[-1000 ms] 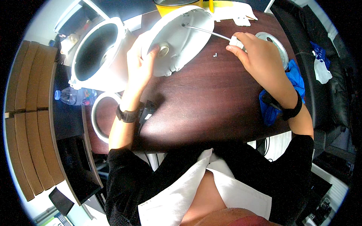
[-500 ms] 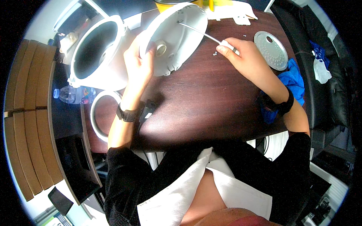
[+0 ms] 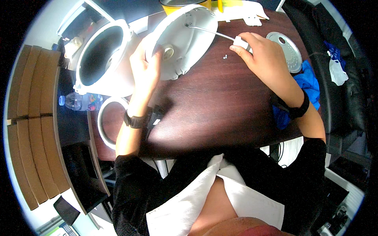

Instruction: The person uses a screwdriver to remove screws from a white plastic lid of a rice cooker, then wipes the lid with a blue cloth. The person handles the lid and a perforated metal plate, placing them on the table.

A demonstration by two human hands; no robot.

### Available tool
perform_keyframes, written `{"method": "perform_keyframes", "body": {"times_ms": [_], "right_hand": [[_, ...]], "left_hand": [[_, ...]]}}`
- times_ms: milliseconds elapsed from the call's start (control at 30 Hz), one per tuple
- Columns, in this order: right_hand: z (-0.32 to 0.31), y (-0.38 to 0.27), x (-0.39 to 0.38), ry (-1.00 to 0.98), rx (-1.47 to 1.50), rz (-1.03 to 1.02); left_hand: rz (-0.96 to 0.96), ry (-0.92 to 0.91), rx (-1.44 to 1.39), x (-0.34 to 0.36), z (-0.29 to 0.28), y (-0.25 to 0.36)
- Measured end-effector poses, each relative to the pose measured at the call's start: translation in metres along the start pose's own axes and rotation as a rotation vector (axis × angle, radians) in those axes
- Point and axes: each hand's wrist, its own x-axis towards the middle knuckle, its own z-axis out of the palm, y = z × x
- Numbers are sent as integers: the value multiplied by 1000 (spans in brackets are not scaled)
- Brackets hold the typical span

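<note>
Both hands engaged on the white cooker lid.
Left hand (image 3: 146,67) clamps the tilted white lid (image 3: 184,39) upright on the worktop (image 3: 212,102); right hand (image 3: 263,59), extended, grips a screwdriver (image 3: 220,34), tip against the lid's upper face.

Bright daylight glares off the dark table (image 3: 220,114); edges bend into a black fisheye rim

Your left hand (image 3: 146,65) grips a round lid (image 3: 185,39) of smooth white plastic, faintly glossy. Your right hand (image 3: 262,59) holds a screwdriver (image 3: 220,35) with a bright, polished metal shaft and a white plastic handle. Beneath the lid, the counter (image 3: 212,106) is dark wood with a glossy finish. Right of the lid lies a perforated disc (image 3: 289,49) of dull silver metal, and below that disc a soft blue cloth (image 3: 309,84).
</note>
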Motion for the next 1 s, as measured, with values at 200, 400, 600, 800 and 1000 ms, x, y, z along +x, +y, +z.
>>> {"method": "perform_keyframes", "body": {"times_ms": [200,400,600,800,1000], "right_hand": [[5,0,5,-85,68,25],[24,9,5,-344,639,234],[17,-9,-2,-623,1239,654],[22,-2,3,-466,768,376],[11,-2,1,26,20,6]], "left_hand": [[88,36,17,3,-1,-8],[87,53,8,3,2,-6],[87,36,41,3,-1,-4],[49,57,27,3,2,-3],[-7,40,4,5,2,1]]}}
